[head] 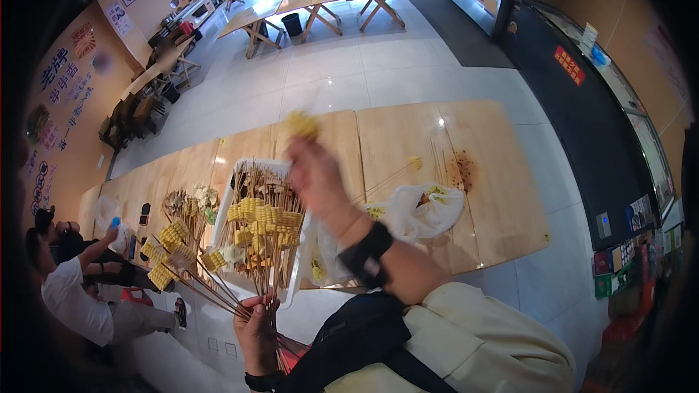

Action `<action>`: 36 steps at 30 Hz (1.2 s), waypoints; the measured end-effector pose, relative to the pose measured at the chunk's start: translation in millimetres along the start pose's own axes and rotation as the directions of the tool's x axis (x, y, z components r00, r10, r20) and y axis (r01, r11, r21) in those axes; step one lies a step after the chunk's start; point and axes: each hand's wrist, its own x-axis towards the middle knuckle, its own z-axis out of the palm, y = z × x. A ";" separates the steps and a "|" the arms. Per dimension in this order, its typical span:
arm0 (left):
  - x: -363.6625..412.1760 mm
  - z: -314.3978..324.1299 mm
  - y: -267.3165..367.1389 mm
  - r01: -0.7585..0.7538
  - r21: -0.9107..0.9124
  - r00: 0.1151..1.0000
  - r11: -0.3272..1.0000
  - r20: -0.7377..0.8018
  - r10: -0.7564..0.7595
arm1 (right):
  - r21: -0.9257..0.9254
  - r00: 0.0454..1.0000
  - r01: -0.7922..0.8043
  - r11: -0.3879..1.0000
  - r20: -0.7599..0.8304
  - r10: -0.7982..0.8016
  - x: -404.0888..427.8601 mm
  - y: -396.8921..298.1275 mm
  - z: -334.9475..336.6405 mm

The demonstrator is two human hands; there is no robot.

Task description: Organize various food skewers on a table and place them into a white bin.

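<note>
My left hand (255, 319) grips a fanned bundle of wooden skewers, several tipped with pieces of corn on the cob (173, 233). My right hand (317, 174), blurred, is raised over the table with a blurred yellow piece, seemingly corn (302, 124), at its fingertips; its skewer cannot be made out. Between and beyond the hands lies a white plastic tray (218, 222) holding many skewers, with corn (265, 221) and darker food on them. Left of the tray are more skewers with mushroom-like pieces and cauliflower (206, 195).
On the wooden table (508, 202) at the right lie a white plastic bag (426, 215), loose skewers with a yellow piece (415, 162) and scattered brown-red bits (464, 171). Two people (82, 295) sit at the left end, near phones (144, 214). A red stool (136, 296) stands below.
</note>
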 end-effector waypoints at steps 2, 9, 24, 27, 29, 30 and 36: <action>-0.7 -8.4 -4.8 -0.022 -0.010 0.999 1.000 -0.046 0.021 | 0.101 0.985 0.173 0.980 -0.018 -0.172 40.8 -50.5 -31.0; -9.8 4.3 -2.4 -0.060 0.030 0.966 0.998 -0.251 0.066 | 0.190 0.912 0.157 0.969 -0.405 -0.068 134.5 -104.8 -293.3; -30.3 48.9 7.1 -0.031 0.112 0.910 0.993 -0.408 0.075 | 0.189 0.773 -0.034 0.981 -0.618 0.145 168.6 11.3 -567.0; -38.3 44.0 9.1 0.023 0.088 0.918 0.996 -0.396 0.014 | 0.277 0.634 -0.053 0.959 -0.733 0.247 154.4 22.2 -518.1; -28.6 30.4 6.4 0.004 0.011 0.967 1.000 -0.254 -0.001 | 0.205 0.653 -0.026 0.978 -0.738 0.171 153.8 -6.3 -540.6; -25.2 27.6 6.1 0.010 -0.006 0.976 1.000 -0.217 -0.012 | 0.194 0.646 -0.064 0.979 -0.740 0.189 155.4 -13.9 -536.3; -12.6 16.3 3.7 -0.053 0.033 0.994 0.998 -0.098 0.056 | -0.034 0.855 -0.517 0.855 0.009 0.518 59.7 22.8 -155.7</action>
